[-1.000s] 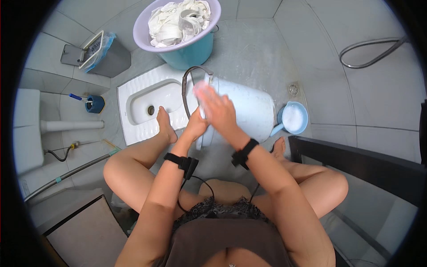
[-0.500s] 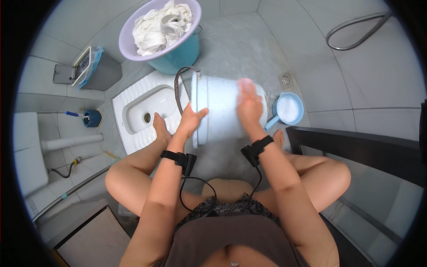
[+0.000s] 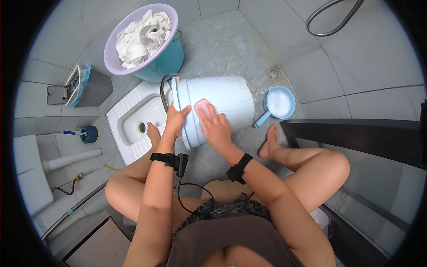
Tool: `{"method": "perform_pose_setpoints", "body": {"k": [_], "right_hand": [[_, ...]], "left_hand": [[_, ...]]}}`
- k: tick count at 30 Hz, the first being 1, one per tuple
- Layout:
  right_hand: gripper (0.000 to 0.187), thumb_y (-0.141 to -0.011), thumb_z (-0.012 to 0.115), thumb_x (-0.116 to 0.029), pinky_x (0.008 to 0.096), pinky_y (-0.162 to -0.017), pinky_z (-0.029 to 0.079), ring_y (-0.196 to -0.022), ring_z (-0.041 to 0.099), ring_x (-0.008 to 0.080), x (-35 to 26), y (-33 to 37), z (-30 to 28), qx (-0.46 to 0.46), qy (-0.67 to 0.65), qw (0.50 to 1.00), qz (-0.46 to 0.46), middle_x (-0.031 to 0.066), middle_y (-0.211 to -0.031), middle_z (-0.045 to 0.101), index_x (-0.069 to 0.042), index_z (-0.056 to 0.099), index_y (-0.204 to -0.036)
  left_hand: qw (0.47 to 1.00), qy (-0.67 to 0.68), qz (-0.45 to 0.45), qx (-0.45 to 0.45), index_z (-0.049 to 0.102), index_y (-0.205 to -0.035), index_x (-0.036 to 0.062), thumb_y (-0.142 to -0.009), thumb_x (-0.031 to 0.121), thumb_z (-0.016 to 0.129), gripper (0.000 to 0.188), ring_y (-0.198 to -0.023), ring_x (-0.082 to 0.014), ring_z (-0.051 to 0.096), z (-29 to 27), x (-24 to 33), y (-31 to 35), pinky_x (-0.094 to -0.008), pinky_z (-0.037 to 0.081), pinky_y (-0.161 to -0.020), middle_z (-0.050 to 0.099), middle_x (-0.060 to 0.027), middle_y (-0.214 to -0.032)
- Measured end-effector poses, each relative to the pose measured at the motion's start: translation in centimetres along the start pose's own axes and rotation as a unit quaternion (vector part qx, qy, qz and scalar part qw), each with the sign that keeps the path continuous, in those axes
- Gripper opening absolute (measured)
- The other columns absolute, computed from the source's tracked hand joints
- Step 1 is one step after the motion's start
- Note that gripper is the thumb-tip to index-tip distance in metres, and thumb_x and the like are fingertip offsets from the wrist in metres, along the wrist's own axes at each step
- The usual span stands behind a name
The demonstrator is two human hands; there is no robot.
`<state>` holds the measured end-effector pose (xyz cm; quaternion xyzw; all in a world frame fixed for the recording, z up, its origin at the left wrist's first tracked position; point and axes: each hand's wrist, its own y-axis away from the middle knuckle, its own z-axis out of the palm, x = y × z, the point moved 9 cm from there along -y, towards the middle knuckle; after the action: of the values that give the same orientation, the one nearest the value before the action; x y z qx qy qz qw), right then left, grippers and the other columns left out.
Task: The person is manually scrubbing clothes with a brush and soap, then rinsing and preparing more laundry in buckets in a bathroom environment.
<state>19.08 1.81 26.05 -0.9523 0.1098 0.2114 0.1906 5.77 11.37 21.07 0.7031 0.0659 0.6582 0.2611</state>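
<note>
A pale blue bucket (image 3: 231, 100) lies on its side in front of me, its mouth toward the left and wet specks on its wall. My left hand (image 3: 175, 120) is closed around the rim, with the thumb on the outside. With slightly spread fingers, my right hand (image 3: 216, 131) presses a pink sponge (image 3: 203, 106) against the bucket's side, close to the rim. The bucket's dark handle (image 3: 164, 92) sticks out past its mouth. To the right of its base stands a light blue dipper (image 3: 281, 103) holding white suds.
A white squat toilet (image 3: 120, 119) is at the left. Behind it, a lavender basin (image 3: 111, 58) of white cloth sits on a teal bucket (image 3: 169, 62). A grey bin (image 3: 95, 89) and toilet brush holder (image 3: 89, 134) stand along the left wall. A floor drain (image 3: 274, 73) lies right.
My right hand has moved left with the sponge, from near the bucket's base to near its rim. My left hand still holds the rim. The whole view has shifted slightly.
</note>
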Motion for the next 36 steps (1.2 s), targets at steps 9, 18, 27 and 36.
{"method": "perform_pose_setpoints", "body": {"k": [9,18,27,36], "right_hand": [[0.041,-0.081,0.045,-0.012,0.0392,-0.075,0.043,-0.088,0.054,0.0295,4.3,-1.8,-0.2,0.015,-0.025,0.998,0.059,0.0106,-0.127,0.042,-0.015,0.047,-0.122],[0.042,-0.076,0.055,-0.017,0.0374,-0.062,0.046,-0.076,0.052,0.0291,7.2,-6.0,-0.4,0.029,0.049,0.991,0.124,0.0017,-0.124,0.044,-0.025,0.05,-0.117],[0.039,-0.077,0.055,-0.017,0.0392,-0.062,0.047,-0.074,0.054,0.0304,1.1,-5.6,1.8,0.05,-0.024,0.998,0.032,0.006,-0.123,0.047,-0.022,0.052,-0.116],[0.041,-0.075,0.053,-0.014,0.0391,-0.063,0.049,-0.074,0.054,0.0315,-4.1,-7.4,3.3,-0.069,-0.031,0.995,-0.071,0.0089,-0.119,0.048,-0.02,0.052,-0.116]], "left_hand": [[0.998,0.021,-0.052,0.028,0.048,-0.107,-0.002,-0.08,0.007,0.057,0.03,-0.078,-0.0197,0.058,1.8,0.2,-1.1,-0.0327,0.049,-0.069,0.058,-0.0112,-0.094],[0.997,0.009,-0.007,0.071,0.043,-0.114,-0.0015,-0.079,0.021,0.062,0.045,-0.086,-0.0191,0.055,0.5,2.0,-1.9,-0.0305,0.045,-0.075,0.055,-0.0126,-0.1],[0.986,-0.16,0.046,0.026,0.031,-0.119,0.0001,-0.066,-0.006,0.063,0.062,-0.101,-0.0222,0.051,0.9,-5.1,5.4,-0.0312,0.04,-0.087,0.051,-0.0145,-0.109],[0.983,-0.148,0.109,0.016,0.029,-0.122,0.0005,-0.068,-0.009,0.058,0.062,-0.104,-0.0207,0.05,-0.1,-3.6,5.6,-0.0312,0.04,-0.087,0.051,-0.0136,-0.111]]}}
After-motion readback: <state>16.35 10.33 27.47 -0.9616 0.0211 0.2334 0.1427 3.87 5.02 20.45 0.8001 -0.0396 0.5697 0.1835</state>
